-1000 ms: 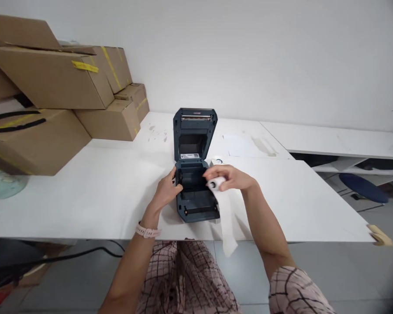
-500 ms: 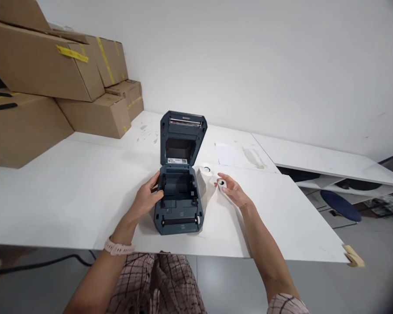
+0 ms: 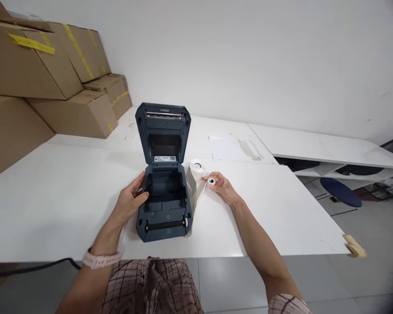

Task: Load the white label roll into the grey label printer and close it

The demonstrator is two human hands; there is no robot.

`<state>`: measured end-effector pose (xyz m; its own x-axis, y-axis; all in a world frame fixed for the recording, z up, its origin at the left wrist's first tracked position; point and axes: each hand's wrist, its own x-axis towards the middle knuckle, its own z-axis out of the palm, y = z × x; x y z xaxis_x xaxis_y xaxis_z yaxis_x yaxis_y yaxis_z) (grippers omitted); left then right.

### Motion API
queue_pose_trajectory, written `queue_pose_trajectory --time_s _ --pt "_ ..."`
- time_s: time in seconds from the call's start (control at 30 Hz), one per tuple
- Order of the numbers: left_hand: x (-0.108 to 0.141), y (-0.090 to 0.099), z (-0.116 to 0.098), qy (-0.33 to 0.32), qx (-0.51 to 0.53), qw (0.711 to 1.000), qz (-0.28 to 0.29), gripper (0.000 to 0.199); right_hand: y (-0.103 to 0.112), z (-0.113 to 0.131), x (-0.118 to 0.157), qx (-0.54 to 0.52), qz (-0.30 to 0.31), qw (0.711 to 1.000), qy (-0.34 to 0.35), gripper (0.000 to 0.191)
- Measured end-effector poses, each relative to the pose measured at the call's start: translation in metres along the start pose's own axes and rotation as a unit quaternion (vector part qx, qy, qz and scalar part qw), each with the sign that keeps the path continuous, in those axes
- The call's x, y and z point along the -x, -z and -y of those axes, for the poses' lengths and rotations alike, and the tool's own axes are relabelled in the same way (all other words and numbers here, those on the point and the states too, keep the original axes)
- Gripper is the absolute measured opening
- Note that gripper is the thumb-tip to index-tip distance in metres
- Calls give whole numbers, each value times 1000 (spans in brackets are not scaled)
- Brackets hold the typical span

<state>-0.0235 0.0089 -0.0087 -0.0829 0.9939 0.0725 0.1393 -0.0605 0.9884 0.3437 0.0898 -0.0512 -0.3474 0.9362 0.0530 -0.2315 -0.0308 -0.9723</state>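
A dark grey printer (image 3: 165, 209) stands near the table's front edge with its lid (image 3: 164, 133) raised and its inside bare. My left hand (image 3: 130, 198) grips the printer's left side, thumb over the rim. To the right of the printer, my right hand (image 3: 223, 186) holds a small white roll (image 3: 211, 182) between thumb and fingers, its dark core facing up. A larger white roll (image 3: 196, 166) sits upright beside the printer's back right corner. A loose strip of backing paper (image 3: 196, 192) runs between the rolls and along the printer's right side.
Cardboard boxes (image 3: 75, 111) are stacked on the table (image 3: 72, 196) at the left. A paper sheet (image 3: 221, 147) lies behind the rolls. At the right are a shelf unit (image 3: 330, 148), a blue stool (image 3: 340, 192) and a tan piece (image 3: 354, 246) at the table corner. A black cable hangs at lower left.
The printer and my left hand have shifted left, and the printer is turned a little. My right hand has moved slightly left with the small roll. The camera view has also shifted.
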Motion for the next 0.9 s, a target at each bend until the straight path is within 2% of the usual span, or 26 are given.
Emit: queue_pose_trajectory --time_s 0.13,0.2,0.3,0.37,0.47,0.53,0.6,0.77,0.9 --pt "0 0 1 -3 -7 1000 5 97 8 0 2 8 35 999 -4 74" --pt "-1 -1 2 4 2 1000 3 97 15 2 1 8 21 1000 -4 70" --pt "-1 -2 5 7 16 1000 9 94 26 8 -10 6 -48 999 15 57" --pt "-2 -3 6 -1 21 1000 18 90 27 15 -26 55 -44 998 1 64" --pt "-2 -2 7 -3 25 999 23 88 14 26 -55 146 42 987 -50 81" --pt "-2 -3 7 1 29 999 22 89 -3 33 -70 174 87 978 -72 79" --pt "-2 -3 7 1 39 999 20 91 -20 38 -78 193 103 973 -81 69" --pt "-2 -4 10 -19 55 998 25 88 -44 45 -77 221 57 972 -46 49" --pt "-2 -3 17 -27 48 998 25 83 -59 66 -70 219 26 975 -4 62"
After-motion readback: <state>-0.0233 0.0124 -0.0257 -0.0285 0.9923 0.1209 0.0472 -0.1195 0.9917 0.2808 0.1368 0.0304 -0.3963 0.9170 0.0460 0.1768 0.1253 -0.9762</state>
